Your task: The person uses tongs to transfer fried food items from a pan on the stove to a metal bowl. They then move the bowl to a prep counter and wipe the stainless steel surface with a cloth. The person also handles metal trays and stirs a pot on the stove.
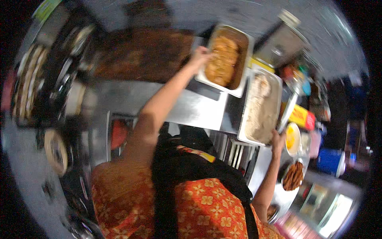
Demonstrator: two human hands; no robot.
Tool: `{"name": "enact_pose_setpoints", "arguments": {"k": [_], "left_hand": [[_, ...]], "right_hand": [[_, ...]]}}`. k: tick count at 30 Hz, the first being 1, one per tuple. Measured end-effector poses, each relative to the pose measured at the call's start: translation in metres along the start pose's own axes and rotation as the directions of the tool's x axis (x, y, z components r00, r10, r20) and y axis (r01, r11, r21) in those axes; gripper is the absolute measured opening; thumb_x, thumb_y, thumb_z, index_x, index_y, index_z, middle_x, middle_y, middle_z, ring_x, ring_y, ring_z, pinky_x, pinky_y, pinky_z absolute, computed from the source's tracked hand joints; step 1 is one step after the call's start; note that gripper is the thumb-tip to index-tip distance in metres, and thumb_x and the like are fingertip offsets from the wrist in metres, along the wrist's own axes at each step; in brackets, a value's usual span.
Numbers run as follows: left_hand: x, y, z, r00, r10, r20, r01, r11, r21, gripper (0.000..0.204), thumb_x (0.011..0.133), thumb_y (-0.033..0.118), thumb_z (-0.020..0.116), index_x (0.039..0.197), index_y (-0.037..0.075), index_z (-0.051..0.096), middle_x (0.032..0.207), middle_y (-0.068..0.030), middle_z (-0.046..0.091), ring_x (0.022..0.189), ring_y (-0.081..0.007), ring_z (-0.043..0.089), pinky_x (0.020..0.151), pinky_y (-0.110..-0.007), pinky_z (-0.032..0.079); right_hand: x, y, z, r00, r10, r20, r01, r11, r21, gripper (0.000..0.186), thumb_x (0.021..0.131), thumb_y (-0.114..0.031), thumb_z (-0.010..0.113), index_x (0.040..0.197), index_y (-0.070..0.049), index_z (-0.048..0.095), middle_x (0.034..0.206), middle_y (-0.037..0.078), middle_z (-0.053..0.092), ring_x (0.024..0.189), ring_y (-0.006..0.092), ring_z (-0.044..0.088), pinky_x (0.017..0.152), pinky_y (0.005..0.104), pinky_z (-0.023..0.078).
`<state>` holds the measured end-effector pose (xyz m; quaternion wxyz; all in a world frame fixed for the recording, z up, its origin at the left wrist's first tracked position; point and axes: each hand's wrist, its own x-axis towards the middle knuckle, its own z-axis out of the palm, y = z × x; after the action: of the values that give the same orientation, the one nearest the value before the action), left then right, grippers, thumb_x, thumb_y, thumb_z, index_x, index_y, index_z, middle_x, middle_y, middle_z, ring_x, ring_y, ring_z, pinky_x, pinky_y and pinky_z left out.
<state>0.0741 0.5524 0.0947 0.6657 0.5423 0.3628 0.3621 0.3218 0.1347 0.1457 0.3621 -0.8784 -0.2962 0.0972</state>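
My left hand (202, 55) reaches far out to the left rim of a deep metal pan (245, 65). Its fingers are closed at that rim, though blur softens them. Orange-brown, battered-looking pieces (223, 59) fill much of this pan. Beside it on the right lies a long metal tray (240, 135) with pale flour (264, 115) and a whitish coated piece (261, 85) at its far end. Close to the tray's near right corner, my right hand (278, 141) is wrapped round the near end of long silver tongs (290, 105), which point away from me.
Right of the tray stand a yellow-and-red box (301, 117), a white bowl of yellow liquid (292, 137) and a dish of reddish-brown strips (293, 176). A dark brown board or griddle (143, 55) lies left of the pan. Stacked trays (30, 79) stand far left.
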Motion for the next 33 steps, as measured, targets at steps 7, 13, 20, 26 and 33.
{"name": "enact_pose_setpoints", "arguments": {"k": [7, 13, 20, 26, 33], "left_hand": [[-0.216, 0.043, -0.048, 0.822, 0.480, -0.305, -0.284, 0.811, 0.512, 0.028, 0.081, 0.014, 0.060, 0.107, 0.007, 0.053, 0.124, -0.0157, 0.049, 0.118, -0.0325, 0.044, 0.097, -0.039, 0.036], [-0.410, -0.039, -0.210, 0.389, 0.563, -0.729, 0.414, 0.600, 0.685, 0.035, 0.067, -0.003, 0.054, 0.101, 0.005, 0.055, 0.100, -0.0195, 0.055, 0.099, -0.0374, 0.051, 0.084, -0.042, 0.041], [-0.626, -0.088, -0.316, -0.223, 0.631, -0.743, 0.962, 0.018, -0.274, 0.065, 0.071, 0.037, 0.063, 0.124, 0.008, 0.039, 0.122, -0.0161, 0.044, 0.112, -0.0331, 0.041, 0.089, -0.047, 0.034], [-0.674, -0.088, -0.339, 0.163, 0.545, -0.823, 0.987, -0.084, 0.140, 0.053, 0.079, 0.043, 0.058, 0.115, 0.004, 0.052, 0.116, -0.0187, 0.051, 0.108, -0.0366, 0.048, 0.092, -0.047, 0.039], [-0.428, -0.008, -0.258, 0.650, 0.458, -0.606, 0.296, 0.582, 0.758, 0.038, 0.087, 0.028, 0.049, 0.110, -0.002, 0.054, 0.109, -0.0215, 0.057, 0.098, -0.0364, 0.055, 0.085, -0.040, 0.042]], "right_hand": [[0.003, -0.024, -0.006, 0.999, 0.031, 0.024, -0.017, 0.901, -0.434, 0.053, 0.083, -0.027, 0.060, 0.120, 0.007, 0.042, 0.106, 0.024, 0.059, 0.091, 0.0345, 0.059, 0.074, 0.0407, 0.047], [0.006, -0.035, 0.001, 0.939, -0.328, -0.103, 0.230, 0.822, -0.521, 0.053, 0.085, -0.028, 0.058, 0.123, 0.002, 0.038, 0.094, 0.023, 0.058, 0.080, 0.0387, 0.056, 0.066, 0.0451, 0.044], [-0.052, -0.130, 0.061, 0.876, -0.479, -0.057, 0.472, 0.876, -0.103, 0.063, 0.080, -0.019, 0.067, 0.129, 0.005, 0.037, 0.113, 0.017, 0.058, 0.096, 0.0232, 0.059, 0.082, 0.0296, 0.046], [-0.062, -0.127, 0.114, 0.954, -0.298, -0.024, 0.270, 0.826, 0.495, 0.039, 0.079, -0.014, 0.069, 0.110, 0.002, 0.054, 0.100, 0.009, 0.061, 0.088, 0.0178, 0.055, 0.083, 0.0274, 0.043], [-0.103, -0.157, 0.086, 0.932, -0.290, -0.218, 0.332, 0.924, 0.189, 0.029, 0.080, -0.014, 0.067, 0.104, -0.003, 0.055, 0.069, 0.000, 0.058, 0.048, 0.0044, 0.044, 0.043, 0.0195, 0.032]]}}
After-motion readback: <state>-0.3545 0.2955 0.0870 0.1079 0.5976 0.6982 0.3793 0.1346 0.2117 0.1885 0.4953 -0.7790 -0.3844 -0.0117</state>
